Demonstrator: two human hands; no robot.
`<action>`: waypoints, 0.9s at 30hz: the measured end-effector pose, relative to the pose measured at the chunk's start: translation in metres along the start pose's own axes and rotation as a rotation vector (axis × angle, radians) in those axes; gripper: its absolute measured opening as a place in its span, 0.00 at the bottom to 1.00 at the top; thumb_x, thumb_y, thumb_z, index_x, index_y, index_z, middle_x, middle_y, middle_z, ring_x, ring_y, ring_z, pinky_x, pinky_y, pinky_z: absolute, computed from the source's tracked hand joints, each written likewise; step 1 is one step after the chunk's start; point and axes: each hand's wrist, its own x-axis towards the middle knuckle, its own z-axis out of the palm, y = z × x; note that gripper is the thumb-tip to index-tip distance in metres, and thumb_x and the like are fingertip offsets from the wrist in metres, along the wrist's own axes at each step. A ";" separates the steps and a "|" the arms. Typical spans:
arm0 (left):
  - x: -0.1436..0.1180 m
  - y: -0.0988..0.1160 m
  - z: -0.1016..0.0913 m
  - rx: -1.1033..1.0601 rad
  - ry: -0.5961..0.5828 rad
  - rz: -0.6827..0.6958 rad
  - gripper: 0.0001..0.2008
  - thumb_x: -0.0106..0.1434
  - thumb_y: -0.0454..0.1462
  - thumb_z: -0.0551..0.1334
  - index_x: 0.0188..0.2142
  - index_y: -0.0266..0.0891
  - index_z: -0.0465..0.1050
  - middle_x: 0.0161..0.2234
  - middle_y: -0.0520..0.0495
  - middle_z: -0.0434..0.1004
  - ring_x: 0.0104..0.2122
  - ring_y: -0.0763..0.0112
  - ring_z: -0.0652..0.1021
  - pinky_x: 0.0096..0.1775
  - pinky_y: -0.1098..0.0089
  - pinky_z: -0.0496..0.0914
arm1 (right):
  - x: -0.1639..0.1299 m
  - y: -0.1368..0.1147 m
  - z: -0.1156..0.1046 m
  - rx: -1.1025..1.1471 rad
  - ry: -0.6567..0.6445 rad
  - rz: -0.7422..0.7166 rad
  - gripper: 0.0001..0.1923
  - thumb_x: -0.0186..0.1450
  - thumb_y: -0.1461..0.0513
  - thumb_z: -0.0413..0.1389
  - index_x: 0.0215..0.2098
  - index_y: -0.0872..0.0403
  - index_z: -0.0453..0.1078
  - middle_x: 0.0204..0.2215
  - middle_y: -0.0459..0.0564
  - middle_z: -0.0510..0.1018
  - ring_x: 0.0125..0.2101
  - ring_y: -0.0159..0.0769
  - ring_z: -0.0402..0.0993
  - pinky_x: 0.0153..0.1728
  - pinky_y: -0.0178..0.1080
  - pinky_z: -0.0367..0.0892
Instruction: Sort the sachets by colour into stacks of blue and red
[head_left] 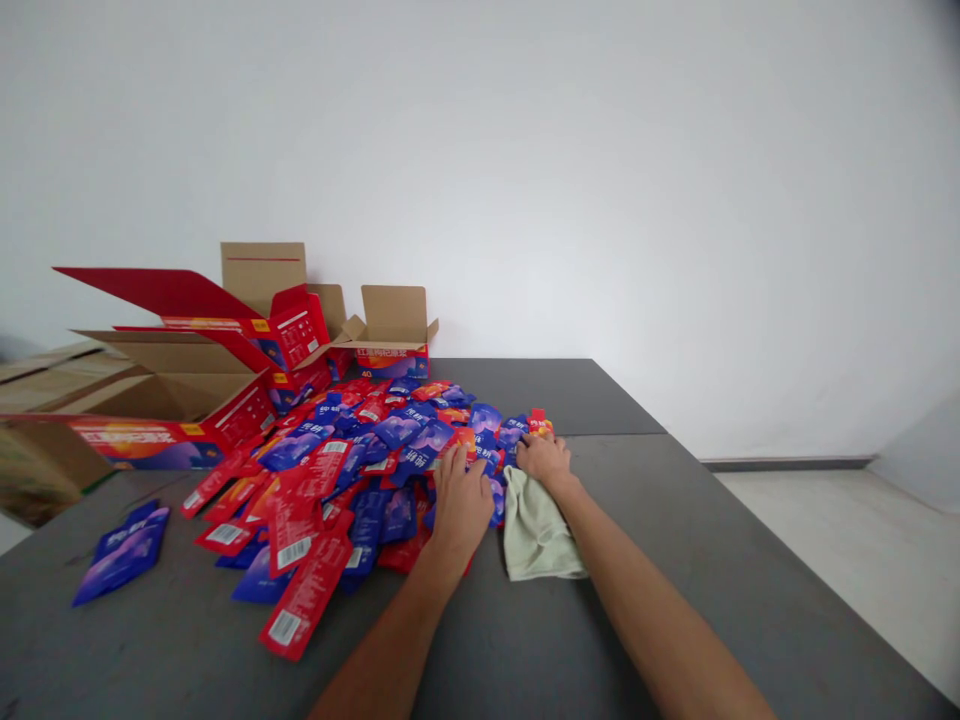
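Observation:
A broad heap of red and blue printed pouches (330,460) covers the left and middle of the table. My left hand (461,500) lies over the heap's right side, fingers apart and touching pouches, its fingertips partly hidden among them. At the heap's right end, my right hand (544,457) is closed with its fingers curled at a red pouch (538,420), whose top shows beyond the knuckles. Directly under my right wrist spreads a crumpled pale green cloth (536,530).
Open red printed cartons (157,440) stand at the left, another open carton (391,355) behind the heap. Blue pouches (124,555) lie apart at the left front. The dark grey table (645,540) has its right edge beside a pale floor (817,530). A white wall (585,180) rises behind.

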 end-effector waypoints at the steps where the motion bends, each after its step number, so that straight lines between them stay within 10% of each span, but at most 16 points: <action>1: 0.000 -0.001 0.001 -0.023 0.004 0.000 0.16 0.62 0.31 0.57 0.46 0.39 0.79 0.58 0.35 0.69 0.61 0.47 0.65 0.60 0.47 0.60 | 0.000 0.000 0.001 0.000 0.007 -0.002 0.23 0.69 0.50 0.46 0.56 0.45 0.72 0.57 0.61 0.68 0.57 0.57 0.62 0.53 0.55 0.58; 10: 0.002 -0.003 0.004 -0.217 0.056 -0.006 0.16 0.63 0.31 0.56 0.46 0.39 0.79 0.55 0.36 0.73 0.58 0.51 0.70 0.59 0.48 0.63 | -0.008 0.022 -0.010 0.162 0.225 0.018 0.17 0.64 0.61 0.53 0.52 0.54 0.66 0.38 0.59 0.79 0.38 0.45 0.76 0.39 0.41 0.64; 16: 0.005 -0.001 -0.001 -0.458 0.080 -0.048 0.16 0.68 0.37 0.54 0.52 0.39 0.74 0.52 0.38 0.76 0.54 0.57 0.73 0.58 0.53 0.65 | -0.036 0.018 -0.031 0.727 0.438 -0.215 0.10 0.63 0.54 0.56 0.38 0.51 0.67 0.30 0.48 0.77 0.28 0.37 0.72 0.32 0.36 0.65; 23: 0.008 0.009 -0.016 -0.814 0.020 -0.183 0.12 0.68 0.42 0.54 0.39 0.40 0.74 0.38 0.47 0.78 0.39 0.65 0.76 0.43 0.67 0.68 | -0.096 -0.016 -0.028 1.370 -0.030 -0.441 0.35 0.61 0.49 0.61 0.61 0.50 0.57 0.32 0.46 0.79 0.26 0.36 0.73 0.29 0.37 0.69; 27: 0.009 0.011 -0.021 -0.945 0.029 -0.214 0.10 0.66 0.38 0.53 0.34 0.39 0.71 0.32 0.50 0.75 0.34 0.69 0.74 0.39 0.71 0.66 | -0.109 -0.015 -0.025 1.211 -0.054 -0.535 0.22 0.65 0.47 0.56 0.47 0.54 0.72 0.32 0.47 0.78 0.31 0.37 0.73 0.34 0.36 0.69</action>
